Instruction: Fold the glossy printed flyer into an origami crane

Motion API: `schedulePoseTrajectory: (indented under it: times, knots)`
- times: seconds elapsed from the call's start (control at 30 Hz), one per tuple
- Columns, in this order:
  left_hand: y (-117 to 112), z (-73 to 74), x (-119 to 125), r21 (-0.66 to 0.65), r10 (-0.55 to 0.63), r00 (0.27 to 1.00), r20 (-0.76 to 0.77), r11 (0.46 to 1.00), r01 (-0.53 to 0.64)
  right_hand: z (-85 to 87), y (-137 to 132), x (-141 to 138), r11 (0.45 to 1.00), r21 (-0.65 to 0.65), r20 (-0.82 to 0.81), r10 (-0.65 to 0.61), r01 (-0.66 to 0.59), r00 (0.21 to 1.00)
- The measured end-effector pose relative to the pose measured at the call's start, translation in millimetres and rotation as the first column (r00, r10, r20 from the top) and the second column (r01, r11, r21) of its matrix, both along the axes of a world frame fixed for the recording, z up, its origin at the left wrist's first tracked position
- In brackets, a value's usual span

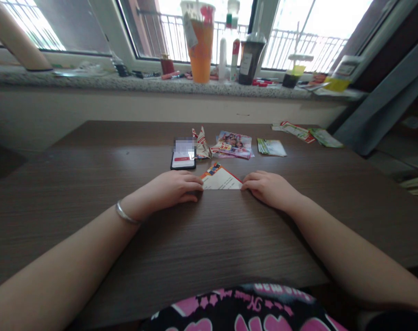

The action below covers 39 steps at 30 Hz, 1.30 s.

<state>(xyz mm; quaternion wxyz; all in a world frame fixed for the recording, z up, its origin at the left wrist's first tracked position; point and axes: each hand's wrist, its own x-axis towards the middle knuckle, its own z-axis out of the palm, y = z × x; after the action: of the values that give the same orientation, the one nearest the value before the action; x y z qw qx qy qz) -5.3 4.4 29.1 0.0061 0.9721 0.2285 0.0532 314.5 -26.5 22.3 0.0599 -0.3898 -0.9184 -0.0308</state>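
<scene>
A printed sheet of paper point(222, 179), folded into a triangle, lies flat on the table with its long straight edge toward me. My left hand point(177, 186), with a silver bangle at the wrist, pinches its left corner. At the right corner my right hand point(269, 188) has its fingertips closed on the paper. Just beyond the triangle are a smartphone point(183, 158) with a lit screen and a folded paper figure point(202, 146) with pointed tips. To their right lies a small stack of colourful printed cards point(234, 145).
A green-and-white stack of papers point(271, 147) lies right of the cards, with more leaflets point(298, 132) near the table's far right corner. The windowsill point(143, 85) behind holds a tall orange cup point(201, 46), a dark drink cup point(250, 59) and bottles. A grey curtain point(377, 96) hangs at right.
</scene>
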Motion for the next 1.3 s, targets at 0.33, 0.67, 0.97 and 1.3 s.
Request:
schedulePoseTrajectory:
  times: [0.33, 0.67, 0.97, 1.3]
  knots:
    - [8.8, 3.8, -20.6, -0.098, 0.073, 0.995, -0.072, 0.992, -0.08, -0.6, 0.8, 8.7, 0.998, -0.033, -0.009, -0.055, 0.055, 0.998]
    - [9.9, 9.0, -21.6, -0.152, 0.15, 0.975, -0.165, 0.973, -0.176, 3.8, 0.3, 10.2, 0.991, -0.071, 0.046, -0.107, 0.111, 0.993]
    - [5.0, 3.4, -17.2, -0.102, 0.241, 0.965, -0.107, 0.962, -0.252, 4.1, -0.1, 13.0, 0.985, -0.075, 0.021, -0.153, 0.154, 0.988]
    - [-6.1, -9.9, 2.5, -0.086, 0.468, 0.881, 0.068, 0.883, -0.462, -10.8, 3.3, -0.4, 0.958, -0.124, -0.195, -0.279, 0.258, 0.94]
